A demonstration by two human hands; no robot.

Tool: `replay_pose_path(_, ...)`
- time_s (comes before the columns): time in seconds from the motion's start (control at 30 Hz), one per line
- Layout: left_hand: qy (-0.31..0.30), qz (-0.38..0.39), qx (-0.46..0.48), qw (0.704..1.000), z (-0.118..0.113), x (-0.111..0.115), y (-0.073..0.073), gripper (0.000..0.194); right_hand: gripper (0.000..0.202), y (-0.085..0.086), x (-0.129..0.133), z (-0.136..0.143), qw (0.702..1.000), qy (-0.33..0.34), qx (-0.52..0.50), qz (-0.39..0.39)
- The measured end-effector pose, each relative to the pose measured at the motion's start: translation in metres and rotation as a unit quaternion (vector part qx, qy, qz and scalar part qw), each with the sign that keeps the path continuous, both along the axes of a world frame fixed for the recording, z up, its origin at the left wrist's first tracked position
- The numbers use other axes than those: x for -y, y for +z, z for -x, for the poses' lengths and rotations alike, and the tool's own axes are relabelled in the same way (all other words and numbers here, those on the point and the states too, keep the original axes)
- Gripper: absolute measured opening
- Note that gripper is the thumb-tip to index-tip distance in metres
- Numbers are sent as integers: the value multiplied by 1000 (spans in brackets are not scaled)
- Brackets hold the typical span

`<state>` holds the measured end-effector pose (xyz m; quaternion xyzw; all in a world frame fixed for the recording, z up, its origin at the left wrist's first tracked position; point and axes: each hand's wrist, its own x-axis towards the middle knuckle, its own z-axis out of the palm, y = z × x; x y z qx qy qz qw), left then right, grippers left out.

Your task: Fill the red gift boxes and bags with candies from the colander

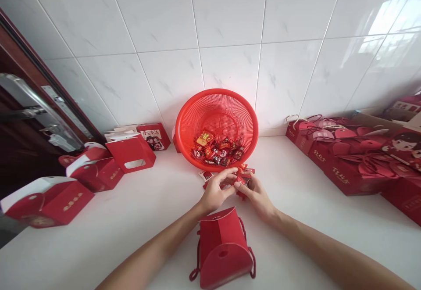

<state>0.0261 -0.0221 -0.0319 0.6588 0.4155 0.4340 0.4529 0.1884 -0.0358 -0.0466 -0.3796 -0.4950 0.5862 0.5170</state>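
Note:
A red mesh basket (217, 101) leans against the tiled wall, tipped toward me, with wrapped candies (223, 152) in its lower part. Just in front of its rim, more candies (206, 176) lie on the white tabletop. Both hands are there close together: my left hand (217, 189) and my right hand (258, 195) are closed around small red-wrapped candies (241, 178), fingertips nearly touching. Nearer to me, between my forearms, stands a red gift box (223, 246) with dark red cord handles; its top flaps look folded over.
Open red boxes (98, 173) stand at the left, beside a dark door with a metal handle (42, 105). A printed red box (154, 137) is near the wall. Rows of closed red boxes (348, 167) fill the right side. White table (144, 211) underneath.

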Motion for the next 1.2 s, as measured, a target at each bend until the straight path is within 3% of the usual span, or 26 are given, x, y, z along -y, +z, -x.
replay_pose_path(0.2,-3,-38,-35,999,2,1,1,49,49,3,-3,-1,999,2,-31,14)
replay_pose_path(0.43,26,-131,-76,988,14,-12,7,30,43,5,-7,-4,1000,16,-6,21)
replay_pose_path(0.57,89,-279,-201,935,39,-34,24,24,45,3,-6,-3,999,27,-1,22)
replay_pose_path(0.63,123,-315,-252,907,54,-49,35,25,48,3,-5,-2,999,28,0,20)
replay_pose_path(0.73,130,-313,-334,880,68,-73,51,31,51,3,-4,-1,1000,19,-2,24)
replay_pose_path(0.87,68,-292,-422,855,68,-102,63,45,47,5,-4,-2,999,31,17,11)
replay_pose_path(1.03,18,-263,-466,844,59,-126,68,50,43,4,-5,-4,999,47,25,-1)
replay_pose_path(1.2,-11,-226,-502,835,58,-133,66,53,44,3,-6,-3,999,24,-5,35)
